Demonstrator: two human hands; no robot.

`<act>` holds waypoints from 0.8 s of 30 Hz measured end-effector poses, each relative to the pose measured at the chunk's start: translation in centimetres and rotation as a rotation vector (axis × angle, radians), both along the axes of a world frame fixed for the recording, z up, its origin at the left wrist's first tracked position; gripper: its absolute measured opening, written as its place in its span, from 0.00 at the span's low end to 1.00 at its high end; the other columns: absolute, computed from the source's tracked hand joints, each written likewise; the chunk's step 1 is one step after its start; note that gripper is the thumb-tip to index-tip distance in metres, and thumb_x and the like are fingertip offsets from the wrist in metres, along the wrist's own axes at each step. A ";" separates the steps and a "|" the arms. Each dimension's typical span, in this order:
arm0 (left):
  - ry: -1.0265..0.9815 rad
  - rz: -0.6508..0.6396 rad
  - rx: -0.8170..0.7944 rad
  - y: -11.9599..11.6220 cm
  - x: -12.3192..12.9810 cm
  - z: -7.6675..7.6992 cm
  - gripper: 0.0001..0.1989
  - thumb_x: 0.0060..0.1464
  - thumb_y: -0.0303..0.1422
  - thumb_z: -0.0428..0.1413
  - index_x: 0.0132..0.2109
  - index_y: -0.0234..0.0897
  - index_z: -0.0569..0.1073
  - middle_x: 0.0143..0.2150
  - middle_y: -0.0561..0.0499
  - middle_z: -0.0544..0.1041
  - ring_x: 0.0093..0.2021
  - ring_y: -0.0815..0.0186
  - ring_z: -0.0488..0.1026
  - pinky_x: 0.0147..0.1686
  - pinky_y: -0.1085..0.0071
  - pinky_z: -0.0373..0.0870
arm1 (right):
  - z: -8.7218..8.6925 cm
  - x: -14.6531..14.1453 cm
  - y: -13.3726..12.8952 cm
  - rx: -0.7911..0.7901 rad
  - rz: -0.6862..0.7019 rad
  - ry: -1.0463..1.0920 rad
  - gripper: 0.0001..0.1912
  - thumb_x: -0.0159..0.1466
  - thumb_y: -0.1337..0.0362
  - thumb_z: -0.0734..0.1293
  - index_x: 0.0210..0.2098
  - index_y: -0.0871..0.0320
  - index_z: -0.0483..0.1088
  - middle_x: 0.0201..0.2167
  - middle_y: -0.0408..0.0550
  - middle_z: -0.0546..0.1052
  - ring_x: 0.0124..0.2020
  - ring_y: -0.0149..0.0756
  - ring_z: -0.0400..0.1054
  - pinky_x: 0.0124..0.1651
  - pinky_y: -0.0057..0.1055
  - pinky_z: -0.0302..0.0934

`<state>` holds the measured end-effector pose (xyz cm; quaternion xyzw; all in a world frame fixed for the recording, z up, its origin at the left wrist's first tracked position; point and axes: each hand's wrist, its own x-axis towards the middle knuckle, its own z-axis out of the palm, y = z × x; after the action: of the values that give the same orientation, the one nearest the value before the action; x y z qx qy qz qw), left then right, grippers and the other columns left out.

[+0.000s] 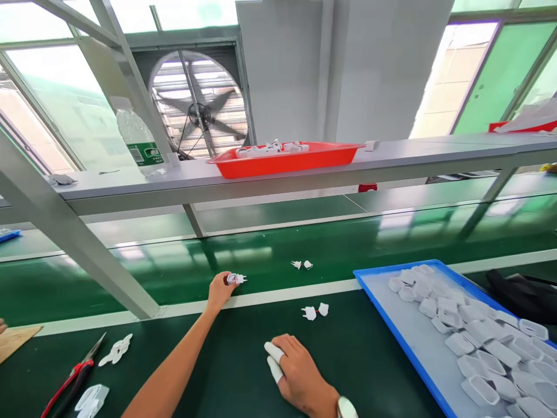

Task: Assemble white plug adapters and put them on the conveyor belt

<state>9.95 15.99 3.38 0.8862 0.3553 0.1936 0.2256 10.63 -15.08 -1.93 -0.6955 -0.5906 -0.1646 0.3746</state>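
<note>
My left hand (pixel 220 291) reaches over the green conveyor belt and pinches a small white plug part (pixel 237 279), its prongs pointing right. My right hand (pixel 300 371) rests on the dark green table, white covers on two fingers, with nothing visible in it. Its fingers lie loosely, slightly bent. Just beyond it is a white plug part (pixel 309 313) joined by a short red piece to a smaller white part (pixel 323 309). Farther off, another white plug part (pixel 296 265) and a small white piece (pixel 308 265) sit on the belt.
At right, a blue-rimmed tray (pixel 391 325) holds many white plastic housings (pixel 478 331). Red-handled pliers (pixel 73 377) and white plastic pieces (pixel 116 350) lie at left. A shelf above carries a red tray (pixel 287 165) and a bottle (pixel 139 139); its slanted post (pixel 87 244) stands left.
</note>
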 end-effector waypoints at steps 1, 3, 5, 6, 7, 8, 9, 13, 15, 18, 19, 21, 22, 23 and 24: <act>0.031 0.016 -0.001 0.5 0.1 0.1 0.10 0.63 0.34 0.60 0.48 0.33 0.74 0.46 0.47 0.78 0.44 0.61 0.77 0.46 0.58 0.76 | -0.2 0.1 0.0 -0.010 -0.004 0.000 0.18 0.58 0.79 0.62 0.44 0.57 0.71 0.43 0.54 0.77 0.41 0.44 0.72 0.43 0.40 0.71; 0.083 0.023 0.008 0.9 -0.1 0.4 0.12 0.63 0.35 0.60 0.50 0.33 0.74 0.48 0.46 0.77 0.46 0.59 0.77 0.47 0.57 0.76 | -0.4 0.1 0.0 -0.033 -0.016 -0.002 0.17 0.55 0.78 0.64 0.41 0.57 0.71 0.43 0.54 0.77 0.40 0.44 0.72 0.42 0.40 0.71; 0.108 0.010 0.043 0.5 -0.5 1.0 0.16 0.62 0.33 0.60 0.54 0.34 0.72 0.55 0.43 0.75 0.53 0.54 0.74 0.52 0.50 0.73 | -0.7 0.1 0.2 -0.063 -0.007 -0.013 0.15 0.51 0.77 0.65 0.37 0.57 0.71 0.43 0.54 0.77 0.40 0.46 0.73 0.41 0.41 0.71; 0.110 -0.009 0.069 0.0 -0.6 1.4 0.19 0.61 0.32 0.60 0.57 0.34 0.71 0.59 0.41 0.72 0.58 0.50 0.71 0.56 0.45 0.69 | -0.8 -0.1 0.3 -0.079 0.004 -0.019 0.15 0.49 0.76 0.65 0.35 0.56 0.70 0.43 0.54 0.77 0.40 0.47 0.73 0.40 0.42 0.71; 0.107 -0.042 0.095 -0.8 -0.5 1.9 0.21 0.61 0.30 0.60 0.60 0.34 0.69 0.63 0.39 0.69 0.63 0.46 0.66 0.60 0.41 0.65 | -0.9 -0.2 0.5 -0.094 0.017 -0.025 0.14 0.48 0.76 0.64 0.34 0.56 0.70 0.42 0.54 0.77 0.40 0.47 0.73 0.40 0.42 0.71; 0.102 -0.088 0.119 -1.7 -0.3 2.2 0.24 0.60 0.28 0.59 0.63 0.34 0.67 0.66 0.38 0.66 0.66 0.44 0.62 0.62 0.38 0.60 | -1.1 -0.4 0.6 -0.097 0.029 -0.035 0.14 0.47 0.76 0.64 0.32 0.56 0.69 0.42 0.54 0.77 0.39 0.48 0.72 0.40 0.42 0.71; 0.100 -0.155 0.134 -2.9 0.1 2.5 0.26 0.60 0.26 0.57 0.64 0.34 0.65 0.67 0.37 0.64 0.68 0.45 0.59 0.64 0.39 0.58 | -1.2 -0.5 0.7 -0.092 0.039 -0.048 0.14 0.45 0.75 0.63 0.31 0.55 0.69 0.41 0.54 0.77 0.39 0.48 0.72 0.40 0.43 0.71; 0.127 -0.461 0.122 -7.9 4.5 2.4 0.32 0.55 0.26 0.61 0.66 0.41 0.65 0.66 0.42 0.68 0.68 0.54 0.62 0.68 0.53 0.59 | -2.1 1.3 -0.1 -0.020 0.033 -0.160 0.16 0.43 0.75 0.61 0.31 0.54 0.69 0.45 0.55 0.78 0.47 0.53 0.72 0.47 0.46 0.68; 0.139 -0.522 0.105 -9.9 7.6 1.6 0.36 0.53 0.29 0.65 0.67 0.40 0.64 0.70 0.43 0.64 0.70 0.51 0.58 0.68 0.52 0.59 | -2.7 3.8 -1.1 -0.004 -0.058 -0.221 0.19 0.47 0.75 0.61 0.36 0.54 0.72 0.52 0.54 0.77 0.53 0.54 0.70 0.53 0.49 0.65; 0.139 -0.517 0.068 -11.8 11.3 0.3 0.35 0.56 0.36 0.65 0.68 0.40 0.63 0.72 0.40 0.58 0.71 0.43 0.55 0.65 0.41 0.60 | -4.2 8.9 -3.2 -0.043 -0.306 -0.246 0.15 0.54 0.69 0.61 0.38 0.55 0.75 0.56 0.57 0.76 0.56 0.60 0.69 0.54 0.56 0.62; 0.136 -0.500 0.053 -12.2 12.1 0.0 0.31 0.58 0.37 0.63 0.66 0.40 0.65 0.71 0.40 0.61 0.69 0.44 0.59 0.63 0.40 0.62 | -5.0 10.5 -3.9 -0.087 -0.378 -0.239 0.15 0.54 0.66 0.61 0.37 0.55 0.76 0.56 0.59 0.75 0.56 0.63 0.68 0.52 0.57 0.63; 0.120 -0.456 0.020 -12.8 13.0 -0.4 0.23 0.62 0.38 0.61 0.61 0.38 0.70 0.66 0.41 0.68 0.64 0.48 0.67 0.61 0.43 0.66 | -6.5 13.1 -5.0 -0.212 -0.457 -0.189 0.15 0.55 0.60 0.61 0.33 0.56 0.78 0.56 0.61 0.76 0.55 0.65 0.69 0.45 0.55 0.67; 0.106 -0.431 0.003 -12.9 13.2 -0.5 0.19 0.63 0.37 0.60 0.58 0.37 0.72 0.62 0.42 0.71 0.60 0.51 0.70 0.59 0.46 0.69 | -7.2 14.0 -5.4 -0.277 -0.459 -0.157 0.15 0.55 0.59 0.61 0.32 0.56 0.79 0.54 0.61 0.78 0.54 0.64 0.71 0.42 0.52 0.69; 0.088 -0.405 -0.016 -12.9 13.1 -0.4 0.15 0.64 0.36 0.59 0.55 0.36 0.74 0.59 0.43 0.74 0.57 0.54 0.73 0.57 0.48 0.71 | -7.8 14.6 -5.5 -0.336 -0.444 -0.124 0.15 0.54 0.58 0.62 0.30 0.56 0.79 0.52 0.60 0.79 0.53 0.63 0.72 0.39 0.49 0.69; 0.064 -0.382 -0.036 -13.0 12.8 -0.3 0.13 0.65 0.36 0.58 0.53 0.36 0.75 0.56 0.43 0.76 0.54 0.56 0.75 0.55 0.51 0.73 | -8.1 14.8 -5.5 -0.385 -0.418 -0.096 0.15 0.54 0.59 0.62 0.30 0.56 0.80 0.50 0.60 0.80 0.51 0.61 0.73 0.37 0.47 0.69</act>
<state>22.70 3.00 3.13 0.9390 0.1910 0.1128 0.2626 25.39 -20.54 -10.04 -0.8520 -0.4719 -0.1556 0.1652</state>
